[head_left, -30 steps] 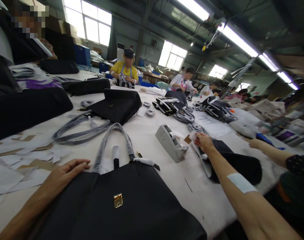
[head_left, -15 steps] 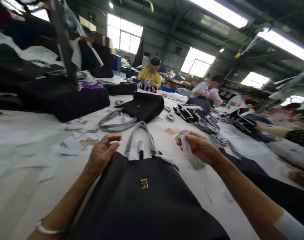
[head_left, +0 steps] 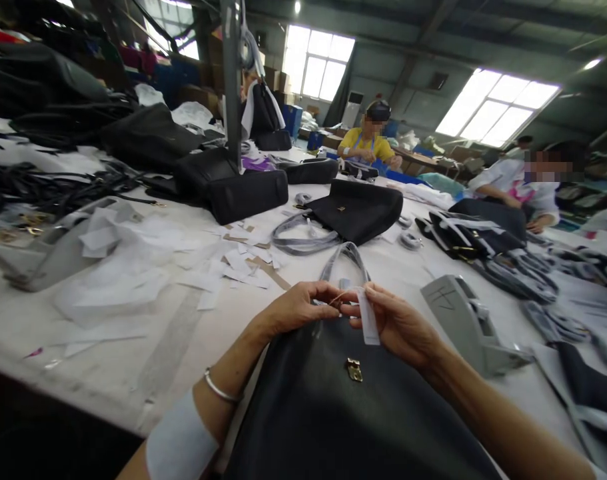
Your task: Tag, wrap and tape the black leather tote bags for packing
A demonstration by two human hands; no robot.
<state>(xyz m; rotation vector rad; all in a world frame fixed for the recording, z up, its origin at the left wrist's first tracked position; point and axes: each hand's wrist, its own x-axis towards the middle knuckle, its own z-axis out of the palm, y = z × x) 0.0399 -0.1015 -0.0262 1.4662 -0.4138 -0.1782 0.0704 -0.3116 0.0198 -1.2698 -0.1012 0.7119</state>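
A black handbag point(head_left: 343, 413) with a gold clasp point(head_left: 354, 370) stands in front of me, its wrapped handle point(head_left: 346, 257) rising behind my hands. Over the bag's top edge, my right hand point(head_left: 403, 323) pinches a narrow white tag point(head_left: 368, 319) between thumb and fingers. A thin tan string point(head_left: 340, 295) runs from beside the tag to my left hand point(head_left: 303, 308). The left fingers are closed on that string, close to the right fingertips. Part of the bag's upper rim is hidden by both hands.
A grey tape dispenser point(head_left: 453, 320) stands on the right, another grey dispenser point(head_left: 58, 250) on the left. Paper scraps point(head_left: 243, 267) litter the white table point(head_left: 178, 353). Another black bag point(head_left: 363, 207) lies ahead, with more bags point(head_left: 476, 233) at right. Co-workers sit across the table.
My hands have come together over the bag's top; they were apart on either side. The crumpled pale wrapping in my right hand is replaced by a white tag. The view has swung left.
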